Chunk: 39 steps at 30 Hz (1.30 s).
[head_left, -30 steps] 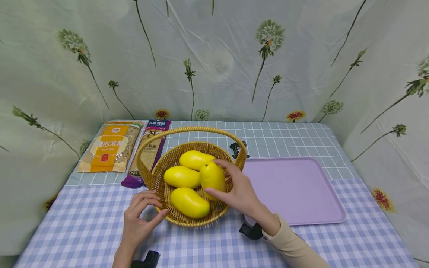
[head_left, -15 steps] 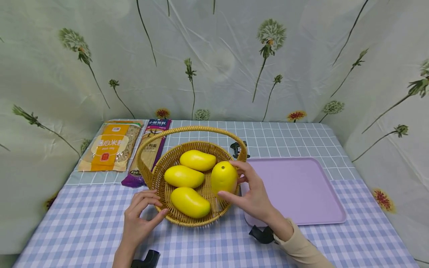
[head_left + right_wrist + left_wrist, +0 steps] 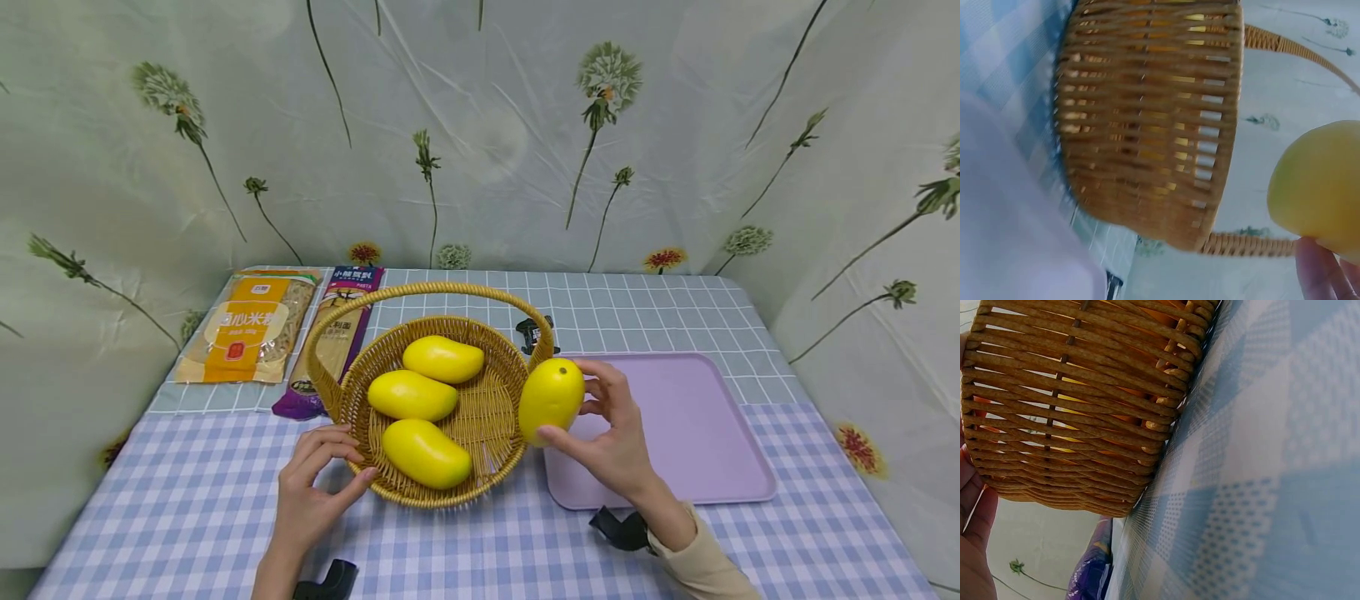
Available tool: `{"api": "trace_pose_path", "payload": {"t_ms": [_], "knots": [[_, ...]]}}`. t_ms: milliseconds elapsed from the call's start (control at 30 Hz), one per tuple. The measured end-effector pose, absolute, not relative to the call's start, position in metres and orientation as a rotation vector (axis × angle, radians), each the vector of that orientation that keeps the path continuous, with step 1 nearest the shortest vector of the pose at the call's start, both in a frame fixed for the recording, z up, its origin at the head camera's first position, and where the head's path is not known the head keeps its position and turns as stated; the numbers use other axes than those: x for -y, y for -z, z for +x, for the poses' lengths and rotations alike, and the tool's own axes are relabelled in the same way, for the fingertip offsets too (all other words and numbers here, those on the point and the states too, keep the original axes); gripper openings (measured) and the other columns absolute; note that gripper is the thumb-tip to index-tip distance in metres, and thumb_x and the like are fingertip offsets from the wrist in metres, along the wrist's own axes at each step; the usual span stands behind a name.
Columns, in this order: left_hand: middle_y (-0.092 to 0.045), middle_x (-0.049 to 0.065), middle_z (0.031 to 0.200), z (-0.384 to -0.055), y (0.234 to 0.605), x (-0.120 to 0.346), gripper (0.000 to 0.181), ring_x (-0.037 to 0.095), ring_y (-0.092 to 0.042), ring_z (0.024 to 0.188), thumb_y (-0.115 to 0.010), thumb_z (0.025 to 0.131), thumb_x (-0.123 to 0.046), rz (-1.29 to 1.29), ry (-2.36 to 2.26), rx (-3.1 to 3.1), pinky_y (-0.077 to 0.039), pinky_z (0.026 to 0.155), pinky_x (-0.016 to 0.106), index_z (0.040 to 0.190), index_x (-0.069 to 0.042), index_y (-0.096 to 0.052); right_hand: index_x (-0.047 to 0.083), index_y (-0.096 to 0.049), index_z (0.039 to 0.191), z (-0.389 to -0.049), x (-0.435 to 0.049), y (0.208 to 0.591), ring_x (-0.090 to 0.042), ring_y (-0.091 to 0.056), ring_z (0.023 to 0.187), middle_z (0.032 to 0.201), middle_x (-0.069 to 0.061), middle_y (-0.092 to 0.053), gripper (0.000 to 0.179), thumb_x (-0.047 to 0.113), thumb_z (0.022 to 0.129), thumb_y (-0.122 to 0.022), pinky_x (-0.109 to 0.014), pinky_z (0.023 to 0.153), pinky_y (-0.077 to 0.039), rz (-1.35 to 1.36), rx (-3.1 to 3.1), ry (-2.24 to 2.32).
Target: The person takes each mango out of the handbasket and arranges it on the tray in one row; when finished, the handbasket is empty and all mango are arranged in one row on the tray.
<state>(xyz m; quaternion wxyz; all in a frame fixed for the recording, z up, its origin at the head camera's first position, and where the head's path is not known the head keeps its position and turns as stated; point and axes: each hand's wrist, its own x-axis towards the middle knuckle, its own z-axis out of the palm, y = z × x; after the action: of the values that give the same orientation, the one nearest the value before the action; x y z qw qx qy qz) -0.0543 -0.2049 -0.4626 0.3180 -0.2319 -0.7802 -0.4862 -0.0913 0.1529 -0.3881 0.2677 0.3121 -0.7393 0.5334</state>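
My right hand [image 3: 618, 433] grips a yellow mango [image 3: 551, 402] between thumb and fingers, raised at the right rim of the wicker basket [image 3: 491, 417]. In the right wrist view that mango [image 3: 1322, 187] shows above rim height, apart from the basket wall [image 3: 1147, 119]. Three more mangoes lie in the basket, a front one [image 3: 426, 454], a middle one [image 3: 411, 395] and a back one [image 3: 442, 359]. My left hand [image 3: 311, 479] holds the basket's left front rim, thumb and fingers spread along it. The left wrist view shows its fingers [image 3: 982, 519] right at the rim.
A lilac tray [image 3: 675, 433] lies right of the basket, partly under my right hand. A yellow-labelled food bag [image 3: 247, 329] and a purple pasta packet [image 3: 330, 350] lie at back left. A small black item [image 3: 531, 333] sits behind the basket, whose tall handle [image 3: 442, 288] arches over it.
My right hand has carried the mango rightward from among the others, out to the basket's right rim and over the tray's near left edge. The left hand and basket have stayed still.
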Motion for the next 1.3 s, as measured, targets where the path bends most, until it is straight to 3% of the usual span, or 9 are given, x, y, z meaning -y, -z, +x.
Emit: {"api": "trace_pose_path", "payload": {"t_ms": [200, 333, 433, 500, 800, 1100, 1300], "knots": [[-0.063, 0.012, 0.088, -0.048, 0.438, 0.195, 0.025, 0.031, -0.053, 0.096, -0.08, 0.077, -0.024, -0.62, 1.276, 2.043, -0.039, 0.094, 0.024, 0.076, -0.005, -0.064, -0.01, -0.039, 0.128, -0.091, -0.171, 0.393, -0.013, -0.061, 0.092, 0.122, -0.012, -0.054, 0.08, 0.039, 0.077, -0.077, -0.018, 0.064, -0.053, 0.767, 2.037, -1.45], [-0.062, 0.014, 0.086, -0.045, 0.426, 0.19, 0.027, 0.032, -0.053, 0.093, -0.078, 0.079, -0.024, -0.629, 1.274, 2.034, -0.04, 0.093, 0.024, 0.075, -0.002, -0.063, -0.006, -0.04, 0.129, -0.091, -0.18, 0.393, -0.011, -0.06, 0.087, 0.121, -0.008, -0.053, 0.078, 0.013, 0.069, -0.086, -0.017, 0.062, -0.053, 0.659, 2.128, -1.432], [-0.062, 0.016, 0.086, -0.047, 0.432, 0.192, 0.027, 0.032, -0.053, 0.094, -0.079, 0.079, -0.025, -0.629, 1.274, 2.033, -0.039, 0.094, 0.024, 0.075, -0.003, -0.063, -0.005, -0.041, 0.128, -0.088, -0.182, 0.387, -0.011, -0.058, 0.081, 0.116, -0.01, -0.052, 0.079, -0.009, 0.061, -0.083, -0.018, 0.059, -0.052, 0.564, 2.213, -1.412], [-0.062, 0.016, 0.087, -0.049, 0.44, 0.195, 0.026, 0.031, -0.054, 0.095, -0.079, 0.078, -0.026, -0.627, 1.274, 2.036, -0.039, 0.094, 0.025, 0.076, -0.005, -0.064, -0.004, -0.042, 0.127, -0.088, -0.183, 0.385, -0.013, -0.057, 0.077, 0.112, -0.013, -0.053, 0.079, -0.013, 0.06, -0.081, -0.021, 0.056, -0.053, 0.5, 2.256, -1.404], [-0.063, 0.013, 0.091, -0.055, 0.466, 0.206, 0.023, 0.027, -0.054, 0.102, -0.083, 0.073, -0.025, -0.633, 1.274, 2.04, -0.039, 0.096, 0.027, 0.081, -0.012, -0.066, 0.016, -0.045, 0.132, -0.099, -0.199, 0.407, -0.02, -0.053, 0.067, 0.102, -0.008, -0.05, 0.074, 0.009, 0.069, -0.084, -0.024, 0.057, -0.05, 0.232, 2.464, -1.359], [-0.062, 0.01, 0.089, -0.048, 0.438, 0.194, 0.027, 0.029, -0.054, 0.098, -0.079, 0.078, -0.026, -0.639, 1.262, 2.033, -0.04, 0.095, 0.025, 0.076, -0.004, -0.064, 0.017, -0.048, 0.127, -0.108, -0.204, 0.416, -0.022, -0.049, 0.065, 0.091, -0.009, -0.051, 0.067, 0.028, 0.071, -0.084, -0.029, 0.054, -0.045, 0.13, 2.616, -1.252], [-0.063, 0.008, 0.089, -0.046, 0.428, 0.19, 0.027, 0.031, -0.054, 0.095, -0.078, 0.079, -0.024, -0.637, 1.26, 2.034, -0.04, 0.094, 0.025, 0.075, -0.002, -0.063, 0.017, -0.049, 0.126, -0.11, -0.205, 0.42, -0.023, -0.049, 0.069, 0.093, -0.009, -0.055, 0.068, 0.04, 0.071, -0.082, -0.032, 0.058, -0.042, 0.069, 2.736, -1.155]]}}
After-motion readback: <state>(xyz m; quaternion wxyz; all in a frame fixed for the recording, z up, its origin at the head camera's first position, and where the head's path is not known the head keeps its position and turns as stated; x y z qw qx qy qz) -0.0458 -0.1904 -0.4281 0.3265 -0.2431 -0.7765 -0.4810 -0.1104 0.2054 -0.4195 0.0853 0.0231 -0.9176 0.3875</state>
